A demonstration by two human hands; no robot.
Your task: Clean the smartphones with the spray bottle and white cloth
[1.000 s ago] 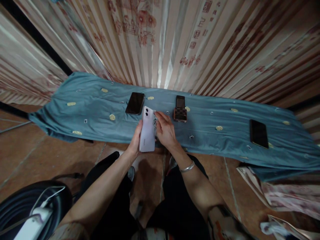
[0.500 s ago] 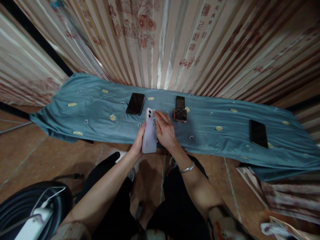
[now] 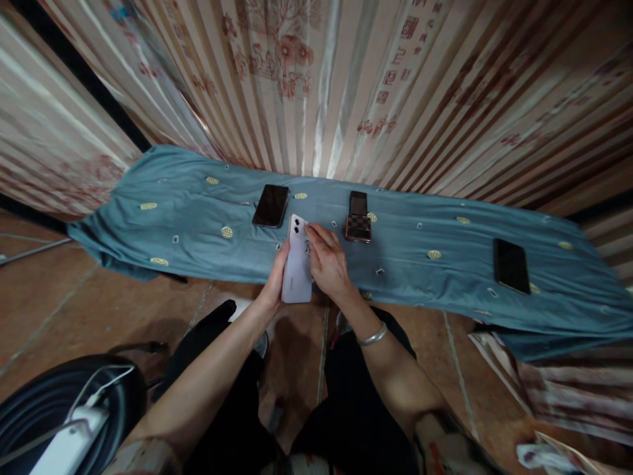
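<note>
A pale lilac smartphone is held back side up, its two dark camera lenses at the top end. My left hand grips it along its left edge. At the upper right of its back are the fingertips of my right hand, bent and pressed together; whatever is in them is too small to make out. A small dark detail shows on the phone's right side, partly covered by that hand. Beyond the phone, a black smartphone lies on the blue cloth. An unfolded flip phone lies to the right.
Another dark phone lies farther right on the cloth. A patterned curtain hangs behind the cloth-covered bench. On the tiled floor at lower left are a coiled black hose and a white power strip with a plugged-in cable.
My right fingertips have shifted very slightly over the phone's upper back. Both hands stay at the lilac phone, and the view has moved a little.
</note>
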